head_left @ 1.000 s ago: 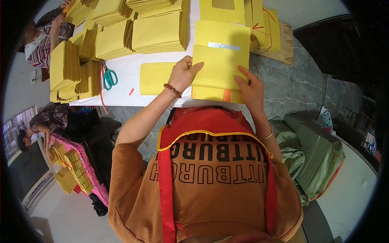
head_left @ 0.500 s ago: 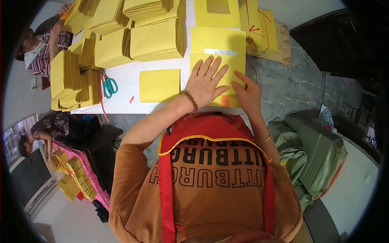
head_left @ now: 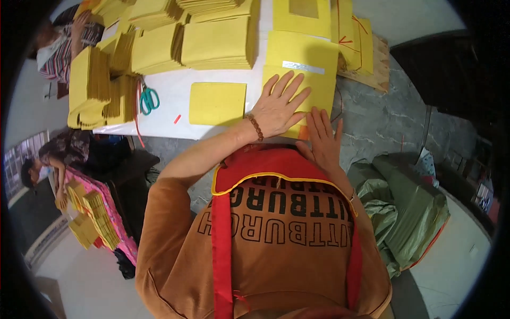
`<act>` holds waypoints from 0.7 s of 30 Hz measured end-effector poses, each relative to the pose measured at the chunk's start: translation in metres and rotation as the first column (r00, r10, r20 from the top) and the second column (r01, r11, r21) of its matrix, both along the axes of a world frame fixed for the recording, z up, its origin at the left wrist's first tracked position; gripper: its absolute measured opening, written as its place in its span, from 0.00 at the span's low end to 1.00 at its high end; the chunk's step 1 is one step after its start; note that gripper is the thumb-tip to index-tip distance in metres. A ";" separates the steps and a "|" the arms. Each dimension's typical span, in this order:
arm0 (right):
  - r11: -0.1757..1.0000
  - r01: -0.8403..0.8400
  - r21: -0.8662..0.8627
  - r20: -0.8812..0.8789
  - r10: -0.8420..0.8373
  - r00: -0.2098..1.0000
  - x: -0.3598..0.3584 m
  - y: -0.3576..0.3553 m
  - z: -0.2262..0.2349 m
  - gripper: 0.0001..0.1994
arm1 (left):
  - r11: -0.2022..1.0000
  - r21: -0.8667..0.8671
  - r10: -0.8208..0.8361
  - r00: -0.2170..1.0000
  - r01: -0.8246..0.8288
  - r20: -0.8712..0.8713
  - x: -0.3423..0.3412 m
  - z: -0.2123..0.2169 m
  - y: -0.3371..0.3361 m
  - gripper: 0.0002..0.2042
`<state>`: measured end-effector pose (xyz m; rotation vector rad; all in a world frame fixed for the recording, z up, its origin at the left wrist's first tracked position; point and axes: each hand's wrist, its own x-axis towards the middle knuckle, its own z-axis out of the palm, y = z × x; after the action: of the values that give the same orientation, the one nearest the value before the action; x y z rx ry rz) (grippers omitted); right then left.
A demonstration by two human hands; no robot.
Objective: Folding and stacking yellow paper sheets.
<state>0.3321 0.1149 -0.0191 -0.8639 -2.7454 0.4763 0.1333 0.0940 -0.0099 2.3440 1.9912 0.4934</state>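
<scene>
My left hand (head_left: 279,110) lies flat with spread fingers on a yellow paper sheet (head_left: 322,89) near the table's front edge. Just beyond its fingertips, a silver strip (head_left: 303,67) crosses the yellow paper. At the sheet's near right corner rests my right hand (head_left: 323,141), fingers stretched out and nothing held in them. Between the two hands an orange patch (head_left: 303,132) shows at the sheet's near edge. A smaller yellow paper piece (head_left: 218,103) lies to the left of my left hand.
Tall stacks of folded yellow paper (head_left: 217,45) fill the far left of the white table (head_left: 164,125). Green-handled scissors (head_left: 149,100) and a small red scrap (head_left: 177,119) lie nearby. Tied yellow bundles (head_left: 361,45) stand far right; green wrapped bales (head_left: 406,207) sit right. Two people work at left.
My right hand has gone from curled fingers at the sheet's right edge to straight fingers at its near corner. My left hand stays flat on the sheet. The whole view has shifted slightly.
</scene>
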 end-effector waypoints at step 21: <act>0.635 -0.065 -0.769 -0.570 -0.638 0.517 0.000 0.035 0.023 0.31 | 0.911 0.411 -0.018 0.998 -0.008 0.058 -0.002 0.038 -0.022 0.17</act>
<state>0.3323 0.1500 0.0037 -0.9247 -1.4046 1.4993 0.1314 0.0720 0.0281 2.5136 2.0138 1.0674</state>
